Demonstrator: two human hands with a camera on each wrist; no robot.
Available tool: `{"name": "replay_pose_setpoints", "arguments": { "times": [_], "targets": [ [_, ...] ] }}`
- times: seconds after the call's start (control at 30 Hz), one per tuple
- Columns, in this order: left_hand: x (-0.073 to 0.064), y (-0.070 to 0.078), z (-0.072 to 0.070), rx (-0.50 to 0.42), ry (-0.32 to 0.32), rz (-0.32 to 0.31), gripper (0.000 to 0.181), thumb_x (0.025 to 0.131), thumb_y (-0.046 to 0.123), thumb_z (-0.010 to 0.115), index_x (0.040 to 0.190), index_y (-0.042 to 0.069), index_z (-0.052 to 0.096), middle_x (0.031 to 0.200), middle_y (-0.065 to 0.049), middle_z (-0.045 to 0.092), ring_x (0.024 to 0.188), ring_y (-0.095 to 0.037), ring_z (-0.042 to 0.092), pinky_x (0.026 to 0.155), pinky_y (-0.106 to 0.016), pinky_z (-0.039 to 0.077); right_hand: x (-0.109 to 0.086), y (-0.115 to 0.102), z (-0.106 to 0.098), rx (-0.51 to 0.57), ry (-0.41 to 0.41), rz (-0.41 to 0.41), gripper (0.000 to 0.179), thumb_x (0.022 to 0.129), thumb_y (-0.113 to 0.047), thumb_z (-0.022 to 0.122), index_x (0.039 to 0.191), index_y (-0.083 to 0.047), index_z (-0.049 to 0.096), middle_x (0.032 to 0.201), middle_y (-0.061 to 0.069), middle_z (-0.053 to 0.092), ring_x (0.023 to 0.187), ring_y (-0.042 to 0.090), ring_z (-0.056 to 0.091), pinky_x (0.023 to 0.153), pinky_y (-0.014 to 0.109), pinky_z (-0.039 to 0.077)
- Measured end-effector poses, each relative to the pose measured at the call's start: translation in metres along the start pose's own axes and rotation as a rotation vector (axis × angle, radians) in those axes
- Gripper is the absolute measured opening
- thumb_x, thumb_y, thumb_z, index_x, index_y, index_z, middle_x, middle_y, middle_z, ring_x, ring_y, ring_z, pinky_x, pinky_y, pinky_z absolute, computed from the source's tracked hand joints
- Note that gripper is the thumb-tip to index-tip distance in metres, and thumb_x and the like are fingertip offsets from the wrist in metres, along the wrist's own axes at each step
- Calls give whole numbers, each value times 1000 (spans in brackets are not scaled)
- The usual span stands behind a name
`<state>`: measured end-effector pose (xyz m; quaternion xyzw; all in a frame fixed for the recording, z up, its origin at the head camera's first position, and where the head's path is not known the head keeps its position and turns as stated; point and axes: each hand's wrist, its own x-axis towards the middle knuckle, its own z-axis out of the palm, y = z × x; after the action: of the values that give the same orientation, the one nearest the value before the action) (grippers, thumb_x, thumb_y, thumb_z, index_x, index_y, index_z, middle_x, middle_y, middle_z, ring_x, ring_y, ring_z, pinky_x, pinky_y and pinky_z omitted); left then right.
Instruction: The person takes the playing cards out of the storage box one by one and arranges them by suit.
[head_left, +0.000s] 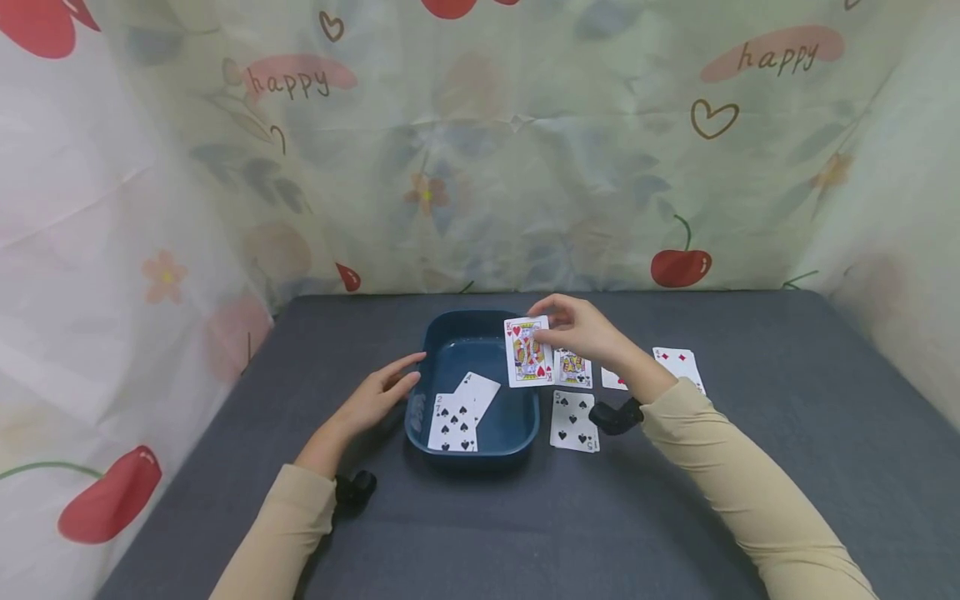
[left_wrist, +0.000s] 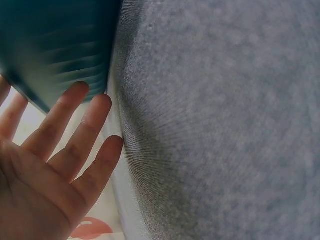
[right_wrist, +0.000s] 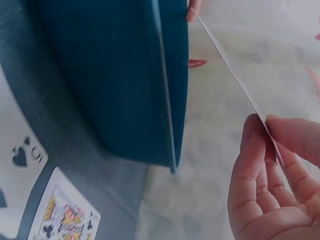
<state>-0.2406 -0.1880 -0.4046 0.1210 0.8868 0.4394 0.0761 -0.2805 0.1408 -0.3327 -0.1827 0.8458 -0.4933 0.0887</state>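
Right above the right-side rim of a blue tray (head_left: 461, 354), the right hand (head_left: 581, 327) has a king of hearts (head_left: 528, 352) pinched between thumb and fingers, face toward the head view; the right wrist view gets it almost edge-on. The left hand (head_left: 375, 396) is over at the tray's left side, fingers pretty straight and spread, gripping nothing. Honestly can't tell if its fingertips actually touch the rim. Down in the tray, near its left front, a spade card (head_left: 452, 425) overlaps a second card (head_left: 483, 392). Just right of the tray lies a five of spades (head_left: 574, 422), with a king of clubs (head_left: 573, 371) behind it. Further right, the right forearm partly hides a red-suit card (head_left: 611, 381), then comes a diamond card (head_left: 677, 367). Tray and loose cards are on dark cloth (head_left: 465, 533), cherry-print curtain (head_left: 517, 167) behind.
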Motion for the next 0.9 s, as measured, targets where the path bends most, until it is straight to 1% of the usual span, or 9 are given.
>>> {"name": "replay_pose_setpoints", "arguments": {
  "times": [0.07,0.27,0.43,0.7,0.8,0.9],
  "targets": [
    [0,0,0,-2,-3,2,49,98,40,44,144,26,36,148,-15,37,115,-34,58,100,-52,42,-2,4,-3,0,12,11,37,86,-14,66,121,-9,55,103,19,64,77,17,62,68,28,51],
    [0,0,0,-1,-6,-4,49,98,41,44,144,26,36,149,-15,36,115,-35,57,101,-52,42,-8,17,-13,-14,39,27,38,87,-17,64,123,-9,55,102,18,64,77,14,62,74,29,54],
    [0,1,0,5,-6,-16,49,98,40,44,144,27,35,148,-15,37,115,-35,58,101,-53,41,-15,25,-24,-33,72,34,39,89,-16,63,126,-7,54,103,20,64,78,13,61,75,28,53],
    [0,1,-1,16,-5,-14,48,98,39,43,144,27,35,148,-15,38,114,-34,58,100,-53,42,-25,41,-43,-65,127,109,41,91,-19,60,129,-8,51,107,21,62,76,14,57,71,27,49],
    [0,1,-1,17,-5,-13,48,98,40,43,144,27,35,148,-15,37,114,-34,58,100,-52,42,-26,50,-49,-57,145,142,42,91,-19,60,130,-7,50,106,20,61,74,12,56,74,29,49],
    [-1,2,-1,17,-6,-14,48,98,40,43,144,27,35,148,-15,37,115,-35,58,101,-52,42,-26,60,-54,-45,159,179,42,91,-18,59,130,-7,49,108,19,61,77,11,57,79,32,50]
  ]
}}
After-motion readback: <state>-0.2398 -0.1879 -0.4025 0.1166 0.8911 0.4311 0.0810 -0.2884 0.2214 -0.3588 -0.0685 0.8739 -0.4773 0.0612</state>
